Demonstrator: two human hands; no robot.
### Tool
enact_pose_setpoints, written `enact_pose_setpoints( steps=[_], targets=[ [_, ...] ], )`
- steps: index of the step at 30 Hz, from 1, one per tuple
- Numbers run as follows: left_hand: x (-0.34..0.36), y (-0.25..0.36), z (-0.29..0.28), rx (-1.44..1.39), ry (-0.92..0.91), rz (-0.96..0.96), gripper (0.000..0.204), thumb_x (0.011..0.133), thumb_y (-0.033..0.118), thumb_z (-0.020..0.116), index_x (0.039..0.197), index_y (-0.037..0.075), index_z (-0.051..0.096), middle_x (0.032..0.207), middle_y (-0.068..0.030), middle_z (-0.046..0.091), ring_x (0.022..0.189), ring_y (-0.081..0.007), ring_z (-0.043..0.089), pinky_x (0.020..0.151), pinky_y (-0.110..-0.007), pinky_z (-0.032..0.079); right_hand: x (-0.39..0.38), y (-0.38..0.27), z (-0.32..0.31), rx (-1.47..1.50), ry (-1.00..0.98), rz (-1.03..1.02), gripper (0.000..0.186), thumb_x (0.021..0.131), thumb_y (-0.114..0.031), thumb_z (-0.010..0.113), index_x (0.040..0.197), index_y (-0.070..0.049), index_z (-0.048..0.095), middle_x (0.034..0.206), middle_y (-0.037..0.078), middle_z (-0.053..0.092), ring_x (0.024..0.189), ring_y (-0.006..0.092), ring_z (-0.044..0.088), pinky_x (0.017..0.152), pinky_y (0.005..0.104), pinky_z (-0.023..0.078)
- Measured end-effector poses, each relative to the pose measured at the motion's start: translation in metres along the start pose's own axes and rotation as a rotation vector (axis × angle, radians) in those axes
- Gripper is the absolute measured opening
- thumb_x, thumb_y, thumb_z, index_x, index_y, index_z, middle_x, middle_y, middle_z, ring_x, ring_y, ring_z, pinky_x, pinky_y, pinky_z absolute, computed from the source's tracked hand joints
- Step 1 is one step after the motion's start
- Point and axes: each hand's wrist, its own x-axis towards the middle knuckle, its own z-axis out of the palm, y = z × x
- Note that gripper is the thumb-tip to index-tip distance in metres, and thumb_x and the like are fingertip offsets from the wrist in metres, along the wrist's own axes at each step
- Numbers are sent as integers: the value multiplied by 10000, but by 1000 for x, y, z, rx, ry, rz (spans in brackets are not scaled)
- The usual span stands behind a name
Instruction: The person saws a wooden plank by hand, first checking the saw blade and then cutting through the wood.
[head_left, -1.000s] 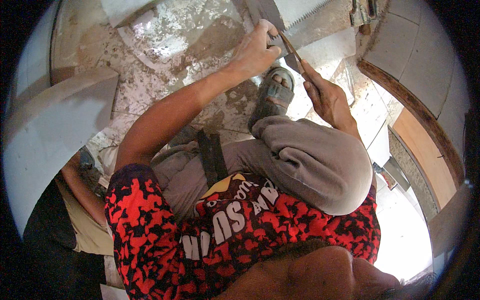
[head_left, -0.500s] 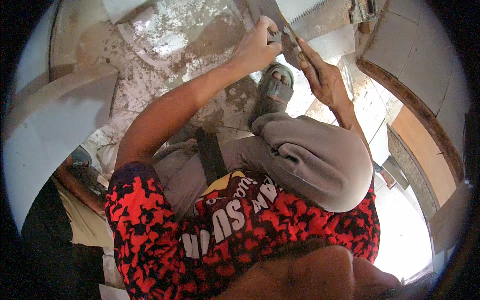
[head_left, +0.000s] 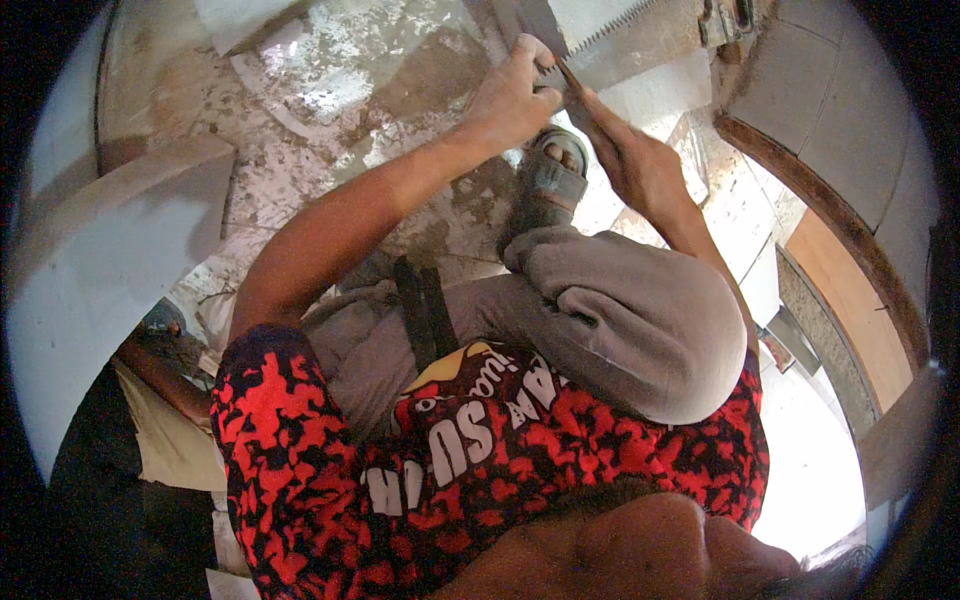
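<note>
My left hand [head_left: 510, 100] is closed on a dark saw blade [head_left: 525, 22], its curled fingers pinching near the toothed edge. A slim brown file-like tool [head_left: 568, 75] is in my right hand [head_left: 635, 165], fingers wrapped round it, its tip at the teeth by my left fingertips. Just beyond lies a pale toothed saw blade [head_left: 615, 45], with a dark handle [head_left: 730, 22] at its right. My sandalled foot [head_left: 555, 180] is below my hands, between my forearms.
A white panel [head_left: 95, 265] stands at the left, with another person's arm [head_left: 165, 380] below it. A tiled ledge [head_left: 805, 90] with a rough edge and a wooden board [head_left: 840, 300] border the right. Dusty floor [head_left: 350, 90] carries scattered flat pieces.
My right hand with the slim tool moved forward along the teeth, then back slightly. My left hand rose a little and stayed closed at the blade.
</note>
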Motion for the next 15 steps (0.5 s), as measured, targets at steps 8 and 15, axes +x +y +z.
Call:
enact_pose_setpoints(
  steps=[8,15],
  targets=[
    [4,10,6,-5,-30,-53,435,780,194,679,1132,34,480,884,-125,582,812,-218,584,732,-371,473,9,4,-5,236,33,27,490,982,-347,490,1452,-287,364,902,195,683,807,406,658,733,469,533],
    [5,2,10,14,-10,8,434,794,218,686,1128,35,478,959,-148,575,875,-225,584,754,-372,477,-17,4,-12,226,-55,106,468,989,-338,477,1444,-285,381,920,210,678,839,408,660,745,466,529]
  ],
)
